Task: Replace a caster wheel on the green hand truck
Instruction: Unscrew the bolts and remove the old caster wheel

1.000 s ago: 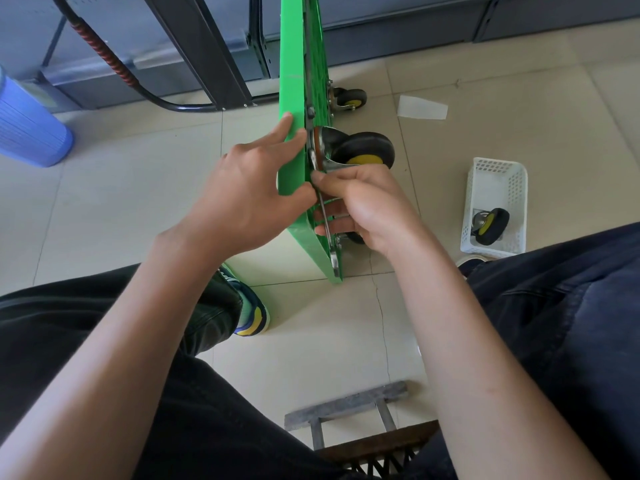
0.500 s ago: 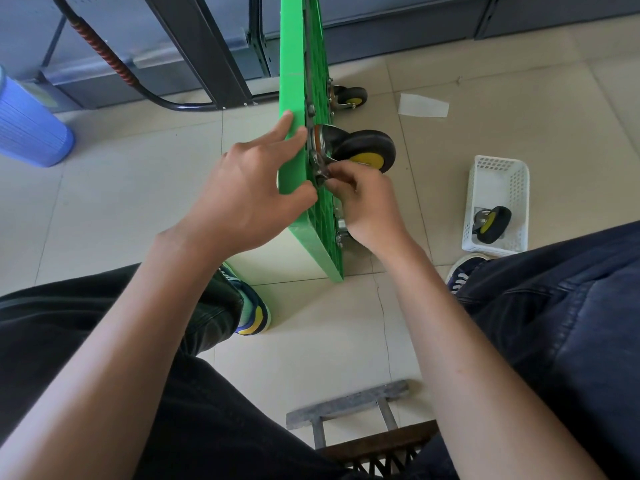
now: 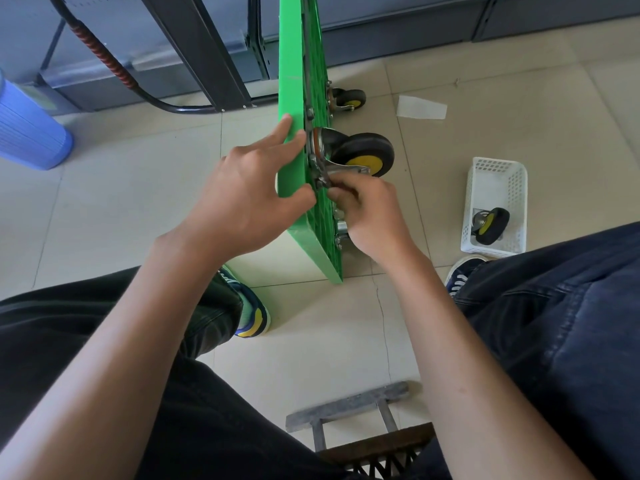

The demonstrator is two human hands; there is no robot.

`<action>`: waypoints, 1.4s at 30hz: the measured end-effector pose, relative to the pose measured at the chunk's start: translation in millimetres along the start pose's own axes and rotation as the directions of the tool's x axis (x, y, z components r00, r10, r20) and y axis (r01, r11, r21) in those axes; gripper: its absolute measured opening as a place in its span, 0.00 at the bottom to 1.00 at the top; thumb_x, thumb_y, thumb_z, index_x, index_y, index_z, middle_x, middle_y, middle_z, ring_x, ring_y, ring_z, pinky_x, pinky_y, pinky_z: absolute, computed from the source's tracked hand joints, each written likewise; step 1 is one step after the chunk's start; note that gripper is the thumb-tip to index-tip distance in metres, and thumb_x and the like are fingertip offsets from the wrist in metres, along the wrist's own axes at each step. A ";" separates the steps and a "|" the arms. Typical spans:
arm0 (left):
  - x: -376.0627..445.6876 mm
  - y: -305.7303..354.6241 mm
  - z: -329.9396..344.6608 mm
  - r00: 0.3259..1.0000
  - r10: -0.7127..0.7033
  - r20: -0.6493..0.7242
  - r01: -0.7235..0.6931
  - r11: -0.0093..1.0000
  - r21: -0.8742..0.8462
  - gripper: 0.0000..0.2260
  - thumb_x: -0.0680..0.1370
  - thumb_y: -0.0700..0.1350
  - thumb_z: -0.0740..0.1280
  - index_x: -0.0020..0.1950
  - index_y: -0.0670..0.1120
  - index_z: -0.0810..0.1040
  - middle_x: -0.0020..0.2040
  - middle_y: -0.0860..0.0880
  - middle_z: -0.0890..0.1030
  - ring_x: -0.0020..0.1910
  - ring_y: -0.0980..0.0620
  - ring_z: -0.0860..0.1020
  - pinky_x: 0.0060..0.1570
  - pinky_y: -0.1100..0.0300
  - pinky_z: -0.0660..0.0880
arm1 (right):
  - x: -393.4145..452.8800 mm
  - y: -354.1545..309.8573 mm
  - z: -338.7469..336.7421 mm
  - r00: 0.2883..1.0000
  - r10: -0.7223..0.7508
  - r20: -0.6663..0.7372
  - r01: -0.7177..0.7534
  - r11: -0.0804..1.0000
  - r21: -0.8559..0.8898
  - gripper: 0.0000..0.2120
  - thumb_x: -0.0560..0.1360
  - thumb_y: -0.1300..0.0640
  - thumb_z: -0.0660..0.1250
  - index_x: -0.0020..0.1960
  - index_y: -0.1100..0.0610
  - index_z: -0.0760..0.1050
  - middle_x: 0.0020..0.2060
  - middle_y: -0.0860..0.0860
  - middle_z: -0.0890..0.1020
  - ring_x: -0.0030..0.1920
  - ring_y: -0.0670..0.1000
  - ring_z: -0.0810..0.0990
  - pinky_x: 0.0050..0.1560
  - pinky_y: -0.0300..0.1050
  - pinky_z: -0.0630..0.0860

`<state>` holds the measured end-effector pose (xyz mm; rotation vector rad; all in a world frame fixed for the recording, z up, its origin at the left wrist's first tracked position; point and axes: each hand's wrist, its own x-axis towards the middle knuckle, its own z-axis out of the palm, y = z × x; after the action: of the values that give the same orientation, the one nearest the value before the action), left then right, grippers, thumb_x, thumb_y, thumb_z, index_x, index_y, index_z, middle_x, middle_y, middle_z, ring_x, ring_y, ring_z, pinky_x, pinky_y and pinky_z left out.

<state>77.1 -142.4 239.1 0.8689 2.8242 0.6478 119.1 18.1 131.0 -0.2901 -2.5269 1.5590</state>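
Observation:
The green hand truck (image 3: 294,81) stands on its edge on the tiled floor, underside facing right. A black caster wheel with a yellow hub (image 3: 367,154) sits on its metal mounting plate against the underside. My left hand (image 3: 242,199) holds the platform's edge, thumb on the edge and fingers along the top face. My right hand (image 3: 363,213) pinches a small fastener at the lower corner of the caster's plate; the fastener itself is mostly hidden by my fingertips. A second caster (image 3: 348,98) is mounted farther back.
A white plastic basket (image 3: 498,174) at the right holds another black and yellow caster (image 3: 490,225). A blue bin (image 3: 31,133) stands at the left. A hose and dark metal frame run behind the truck. A paper scrap (image 3: 420,107) lies on the floor. A metal stool sits between my legs.
My right hand moved up from the platform's lower edge to the caster's mounting plate and now pinches there. My left hand kept its hold on the platform.

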 end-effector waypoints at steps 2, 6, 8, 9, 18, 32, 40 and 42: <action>-0.3 -0.5 0.6 1.000 0.003 0.001 -0.003 1.000 -0.002 0.32 0.73 0.54 0.64 0.78 0.50 0.69 0.80 0.53 0.62 0.64 0.43 0.78 0.63 0.48 0.76 | -3.1 -4.2 -4.9 0.991 0.115 0.072 -0.118 0.992 0.043 0.09 0.82 0.60 0.66 0.58 0.56 0.84 0.49 0.50 0.86 0.51 0.51 0.83 0.55 0.49 0.80; -0.1 -0.9 1.0 1.000 0.005 0.008 -0.005 1.000 -0.004 0.32 0.73 0.55 0.63 0.78 0.50 0.69 0.80 0.53 0.62 0.64 0.43 0.78 0.63 0.46 0.76 | -7.0 -19.6 -16.2 0.942 0.272 0.196 -0.309 0.932 0.190 0.08 0.82 0.58 0.68 0.58 0.59 0.83 0.48 0.54 0.85 0.45 0.56 0.85 0.41 0.50 0.85; -0.4 -1.6 0.9 1.000 0.010 0.007 -0.010 1.000 -0.005 0.32 0.73 0.55 0.63 0.78 0.50 0.69 0.80 0.52 0.62 0.63 0.43 0.79 0.63 0.46 0.77 | -8.0 -25.8 -19.9 0.923 0.318 0.219 -0.365 0.904 0.225 0.07 0.82 0.58 0.67 0.56 0.59 0.83 0.45 0.54 0.84 0.41 0.56 0.85 0.38 0.51 0.85; -0.4 -1.5 0.8 1.000 0.013 0.005 -0.013 1.000 -0.006 0.32 0.73 0.55 0.63 0.78 0.50 0.69 0.80 0.52 0.62 0.63 0.43 0.79 0.62 0.47 0.77 | -7.5 -25.9 -20.6 0.917 0.334 0.217 -0.379 0.900 0.217 0.07 0.82 0.58 0.67 0.55 0.59 0.83 0.44 0.54 0.84 0.40 0.56 0.85 0.38 0.51 0.85; -0.1 -1.3 0.4 1.000 0.003 0.009 -0.003 1.000 0.000 0.31 0.74 0.54 0.64 0.78 0.50 0.69 0.80 0.52 0.62 0.63 0.41 0.79 0.62 0.45 0.76 | -8.1 -33.0 -29.0 0.832 0.439 0.339 -0.555 0.674 0.488 0.07 0.82 0.61 0.68 0.51 0.65 0.82 0.41 0.58 0.82 0.33 0.53 0.81 0.32 0.46 0.81; -0.1 -1.9 1.6 1.000 0.014 -0.002 -0.014 1.000 -0.001 0.32 0.73 0.55 0.63 0.77 0.49 0.69 0.80 0.51 0.63 0.62 0.42 0.80 0.61 0.46 0.77 | -2.7 -42.8 -28.1 0.816 0.419 0.397 -0.577 0.580 0.575 0.08 0.81 0.60 0.68 0.49 0.65 0.81 0.38 0.58 0.82 0.30 0.51 0.81 0.31 0.44 0.80; 0.3 -2.4 3.0 1.000 0.014 -0.011 -0.014 1.000 -0.011 0.32 0.73 0.55 0.64 0.77 0.48 0.70 0.79 0.51 0.64 0.64 0.43 0.78 0.63 0.48 0.76 | -0.7 -45.4 -22.7 0.836 0.389 0.387 -0.548 0.625 0.556 0.10 0.81 0.60 0.69 0.53 0.68 0.81 0.42 0.60 0.81 0.32 0.52 0.82 0.32 0.45 0.81; 0.4 -2.7 3.1 1.000 0.015 -0.015 -0.015 1.000 -0.009 0.32 0.73 0.55 0.64 0.77 0.49 0.70 0.79 0.51 0.64 0.65 0.43 0.78 0.63 0.47 0.76 | 1.4 -45.1 -19.9 0.843 0.396 0.365 -0.537 0.660 0.526 0.08 0.81 0.60 0.69 0.53 0.66 0.82 0.42 0.59 0.83 0.32 0.52 0.82 0.32 0.47 0.82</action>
<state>76.1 -143.0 235.2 0.8886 2.8284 0.6708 118.7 15.9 180.2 -0.7616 -1.9804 2.6451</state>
